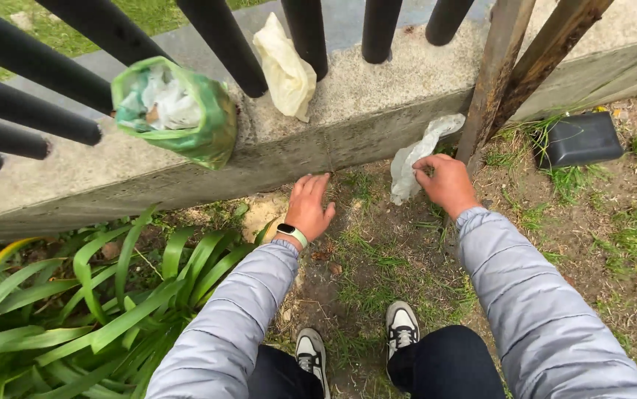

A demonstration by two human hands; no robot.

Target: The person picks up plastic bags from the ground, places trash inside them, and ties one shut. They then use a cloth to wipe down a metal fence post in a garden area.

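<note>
Plastic wrapper (414, 159), pale and crumpled, hangs against the concrete base (377, 122) of the fence, and your right hand (445, 181) already pinches its lower part between thumb and fingers. Close this grip on a thick fold, not on a thin edge, because such film looks easy to tear. The top of the wrapper goes up from your grip toward the rusty post (492, 81) just beside it, so pull gently away from the post, as it may be caught there. Your left hand (309, 208) is spread open and holds nothing; it hovers near the foot of the concrete, well to the other side of the grip. Above and further from the grip, a green bag (178, 111) full of rubbish and a yellowish bag (285, 70) are stuck between the black bars (229, 44). Keep your shoes (401, 325) steady on the grass.
</note>
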